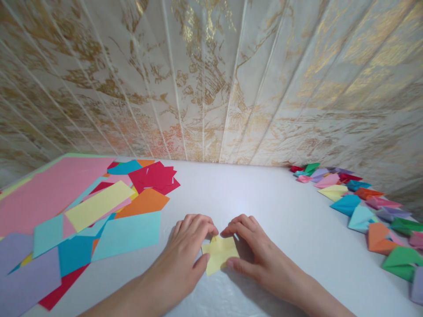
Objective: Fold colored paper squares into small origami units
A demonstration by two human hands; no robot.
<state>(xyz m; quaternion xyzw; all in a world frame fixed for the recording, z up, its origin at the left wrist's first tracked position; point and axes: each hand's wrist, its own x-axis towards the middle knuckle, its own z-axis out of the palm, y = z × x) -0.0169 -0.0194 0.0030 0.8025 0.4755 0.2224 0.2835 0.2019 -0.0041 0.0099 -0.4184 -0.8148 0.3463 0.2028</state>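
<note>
While each grip (190, 244) touches, yellow paper (221, 254) lies between.

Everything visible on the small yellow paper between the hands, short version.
The small yellow paper is pale, matte and roughly four-sided, with faint creases and a small raised point at its far edge. It looks mostly flat, set slightly askew on the white table. The left hand has its thumb at the left edge; the right hand has its thumb at the near right corner. Whether both index fingertips touch it is unclear.
</note>
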